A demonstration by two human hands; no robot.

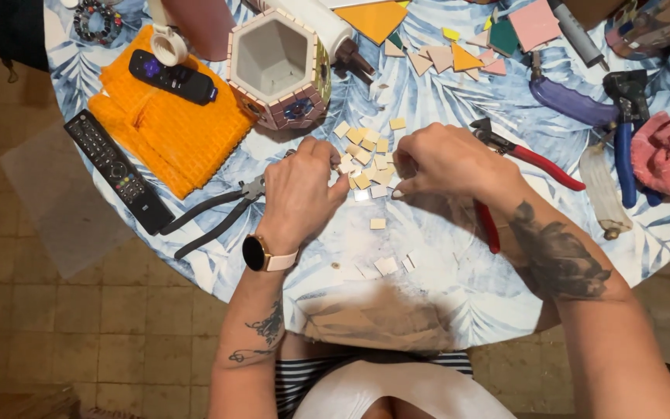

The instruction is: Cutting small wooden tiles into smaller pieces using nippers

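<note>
Nearest the camera, a striped garment (366,372) was seen below the near edge of the round, leaf-printed surface (443,287). The left hand (300,194), a watch (261,254) on its wrist, was curled with its fingertips pinched down among a cluster of small pale square tiles (366,155) near the middle of the surface; whether a tile was actually gripped could not be told. The right hand (443,163) was likewise curled, its fingertips pressed to the right side of the same cluster, and a held tile could not be made out. Black pliers (219,209) were laid just left of the left hand, red-handled nippers (521,167) partly under the right wrist. Farther out, a hexagonal mosaic pot (279,66) was set beyond the tiles, an orange cloth (168,128) with a small remote (172,77) toward the left edge, a long remote (118,171) beside it.
</note>
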